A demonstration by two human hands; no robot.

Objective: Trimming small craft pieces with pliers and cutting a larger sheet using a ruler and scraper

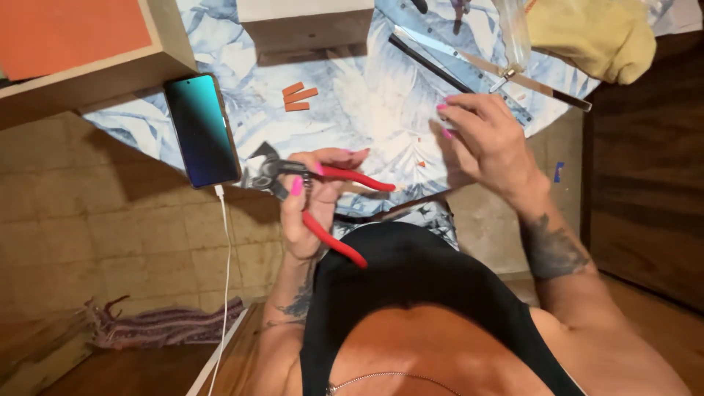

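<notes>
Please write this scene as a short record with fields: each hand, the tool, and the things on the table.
left hand: holds red-handled pliers, handles spread apart
right hand: rests on the patterned tablecloth, holding nothing that shows
phone: lies at the table edge, white cable plugged in and hanging down
orange pieces: three small strips lying together on the cloth
rulers: beyond the right hand
yellow cloth: far corner
</notes>
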